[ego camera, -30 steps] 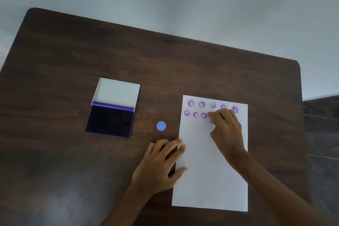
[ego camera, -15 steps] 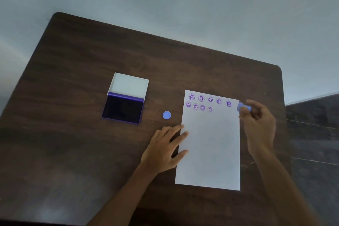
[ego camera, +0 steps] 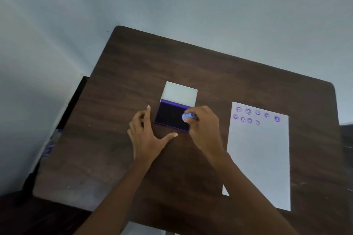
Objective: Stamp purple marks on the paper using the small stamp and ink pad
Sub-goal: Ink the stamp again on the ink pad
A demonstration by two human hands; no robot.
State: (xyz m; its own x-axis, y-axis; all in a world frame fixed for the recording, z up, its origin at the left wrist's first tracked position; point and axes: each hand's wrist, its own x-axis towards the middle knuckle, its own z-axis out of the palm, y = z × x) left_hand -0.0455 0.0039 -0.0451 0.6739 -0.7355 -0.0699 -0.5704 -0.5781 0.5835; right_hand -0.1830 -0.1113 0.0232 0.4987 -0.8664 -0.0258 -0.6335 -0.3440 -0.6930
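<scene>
Left hand point(ego camera: 146, 139) beside ink pad point(ego camera: 172, 115)

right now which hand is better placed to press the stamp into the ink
Right. The right hand already holds the small stamp over the ink pad; the left hand is open beside the pad, holding nothing.

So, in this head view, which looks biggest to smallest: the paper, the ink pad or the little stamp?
1. White sheet of paper, by far.
2. Open purple ink pad with its white lid.
3. Small blue round stamp, partly hidden by the right hand's fingers.
</scene>
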